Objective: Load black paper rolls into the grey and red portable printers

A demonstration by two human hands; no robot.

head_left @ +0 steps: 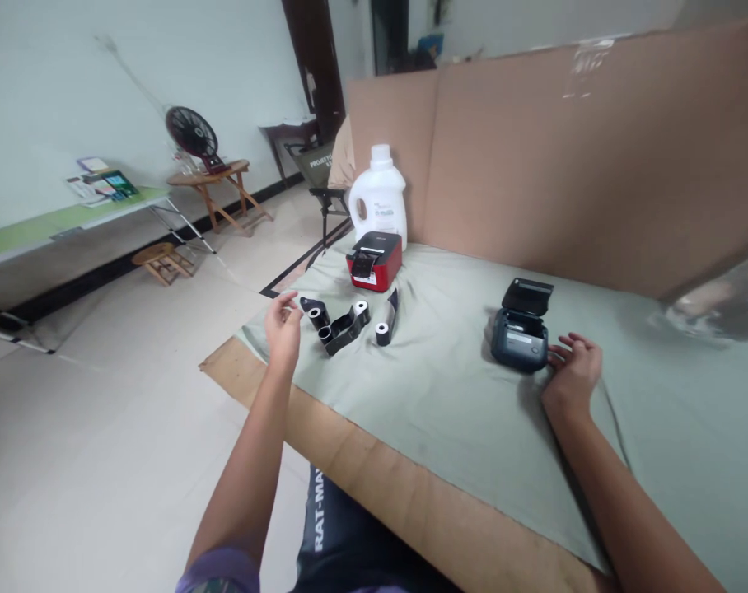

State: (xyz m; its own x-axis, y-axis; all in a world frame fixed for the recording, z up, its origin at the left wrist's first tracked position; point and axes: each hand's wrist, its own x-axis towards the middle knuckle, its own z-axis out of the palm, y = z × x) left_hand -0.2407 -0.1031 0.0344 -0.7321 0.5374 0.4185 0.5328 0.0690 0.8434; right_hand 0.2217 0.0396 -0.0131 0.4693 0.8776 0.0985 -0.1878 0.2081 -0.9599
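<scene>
My left hand (283,321) is raised over the table's left edge, fingers loosely bent and apart, with nothing visible in it. Just right of it lie several rolls of glossy black strip, among them a roll with a white core (318,318). A partly unrolled black roll (383,332) lies farther right. My right hand (575,368) is open beside a small dark portable printer (520,346), its fingertips at the printer's right side; whether they touch is hard to tell. The printer's lid (525,297) is raised. Farther back stands a red and black label printer (377,262) with black strip at its front.
A white jug (380,198) stands behind the red printer. Cardboard (572,165) walls off the table's back. Clear plastic (720,301) lies at the far right. Pale green cloth (411,403) covers the wooden table (362,457). Leftward are a fan (192,132) and stool (164,262).
</scene>
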